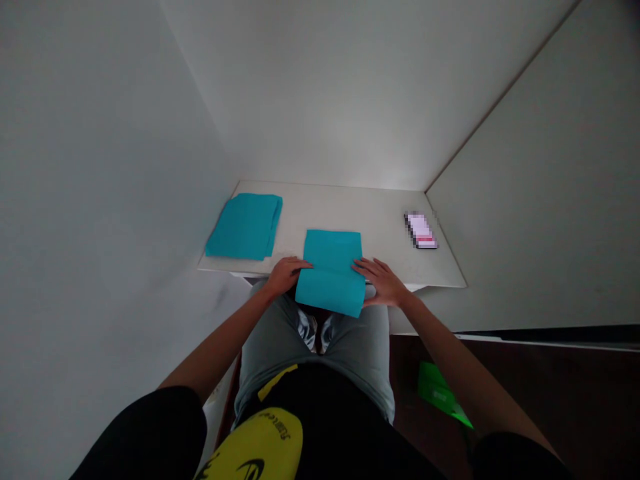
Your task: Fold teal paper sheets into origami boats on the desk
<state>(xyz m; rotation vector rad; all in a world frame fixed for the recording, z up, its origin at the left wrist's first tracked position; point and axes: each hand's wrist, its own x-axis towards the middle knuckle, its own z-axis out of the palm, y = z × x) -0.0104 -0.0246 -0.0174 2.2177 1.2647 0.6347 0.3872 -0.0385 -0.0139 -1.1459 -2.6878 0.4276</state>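
A turquoise sheet of paper (332,250) lies at the front edge of the white table, its near part sticking out over my lap. A bend line runs across its middle. My left hand (289,273) grips the left edge at this bend, fingers together and their tips on the paper. At the right edge, my right hand (383,281) holds the sheet with its fingertips on top near the bend and its thumb lower down by the near flap. The undersides of both grips are hidden.
A stack of turquoise paper sheets (243,227) lies on the left of the white table (345,207). Toward the right end rests a phone (421,230), blurred out. Walls enclose the table on several sides. A green box (440,390) is on the dark floor at right.
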